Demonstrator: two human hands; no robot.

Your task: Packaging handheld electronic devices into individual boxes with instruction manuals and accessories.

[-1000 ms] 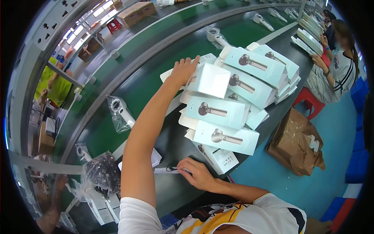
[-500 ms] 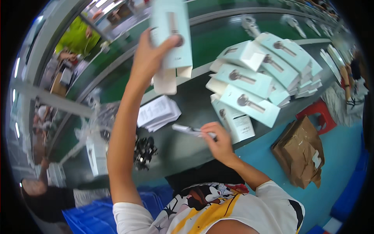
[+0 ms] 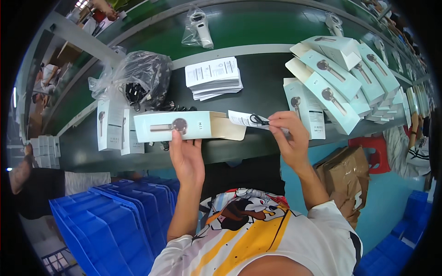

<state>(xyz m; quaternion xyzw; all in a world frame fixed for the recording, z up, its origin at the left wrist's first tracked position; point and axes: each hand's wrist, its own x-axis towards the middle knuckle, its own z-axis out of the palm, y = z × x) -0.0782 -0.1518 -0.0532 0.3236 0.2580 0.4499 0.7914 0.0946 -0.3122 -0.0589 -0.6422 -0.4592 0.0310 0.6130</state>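
White short-sleeved tee, cartoon print, orange-yellow panels; bare forearms.

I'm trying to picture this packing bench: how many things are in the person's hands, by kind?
Pale green boxes: 1, held lying sideways with its end flap open, in the left hand (pale green box).
Folded paper leaflets: 1, pinched in the right hand beside the open flap (leaflet).
Total: 2.

I see open dark worktop between the leaflet stack and leaning boxes; a cable bag blocks the left.
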